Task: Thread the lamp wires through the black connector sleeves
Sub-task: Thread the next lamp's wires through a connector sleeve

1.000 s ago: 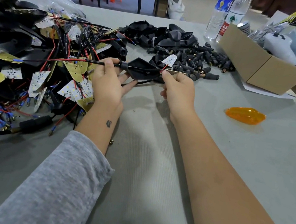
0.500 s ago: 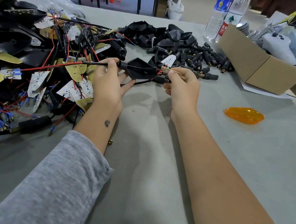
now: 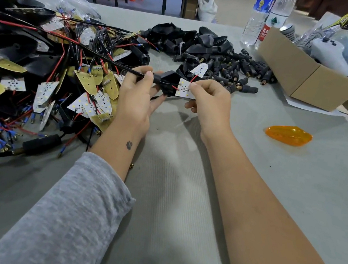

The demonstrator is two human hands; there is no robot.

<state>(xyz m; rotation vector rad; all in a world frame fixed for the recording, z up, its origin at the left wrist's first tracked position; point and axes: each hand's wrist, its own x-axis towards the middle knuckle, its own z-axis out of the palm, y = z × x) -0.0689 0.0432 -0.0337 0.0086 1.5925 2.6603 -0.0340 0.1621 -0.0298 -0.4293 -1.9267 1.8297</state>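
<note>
Hands meet over the grey table (image 3: 293,192): the left hand (image 3: 135,102) pinches a black sheathed lamp wire (image 3: 115,64) where it enters a black lamp housing (image 3: 168,80), while the right hand (image 3: 210,105) pinches a white LED board (image 3: 182,89) at the housing's mouth. Loose black connector sleeves (image 3: 243,72) lie just beyond the right hand

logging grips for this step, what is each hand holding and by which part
Left hand pinches the black wire where it enters the black housing. Right hand pinches the white LED board by its right edge.
</note>
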